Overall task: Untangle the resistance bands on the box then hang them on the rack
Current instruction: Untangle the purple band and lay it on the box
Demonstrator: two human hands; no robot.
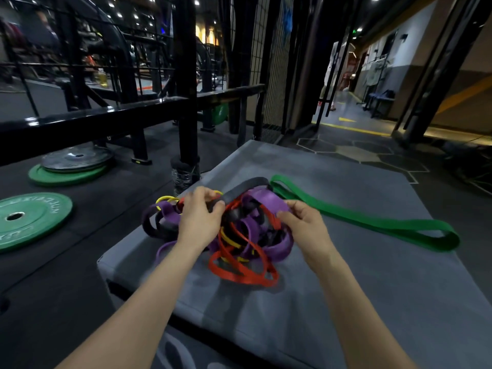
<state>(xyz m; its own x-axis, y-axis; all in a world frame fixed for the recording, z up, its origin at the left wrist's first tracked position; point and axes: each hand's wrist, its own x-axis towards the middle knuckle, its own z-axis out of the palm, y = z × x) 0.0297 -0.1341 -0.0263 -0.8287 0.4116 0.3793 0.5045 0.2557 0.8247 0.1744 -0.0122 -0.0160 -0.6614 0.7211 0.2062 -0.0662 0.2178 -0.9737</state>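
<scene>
A tangle (234, 235) of purple, red, yellow and black bands sits on the grey box (346, 288), near its left edge and toward the far half of the top. Both hands work at the far side of the heap. The left hand (198, 217) has its fingers curled round a black band (245, 186) that arches up out of the tangle, thumb and fingers closed on its left end. The right hand (300, 219) pinches a wide purple band (266, 199) at the top of the pile, just right of the black arch. Red loops (245, 272) spill from the heap toward the near edge, and yellow loops (166, 201) stick out past the left hand, over the box's left edge. A green band (372, 222) lies flat and apart from the tangle, running from behind the black arch out toward the right edge. Green plates (29, 219) lie on the floor left of the box, and a black rack (186, 102) stands beyond its far left corner.
</scene>
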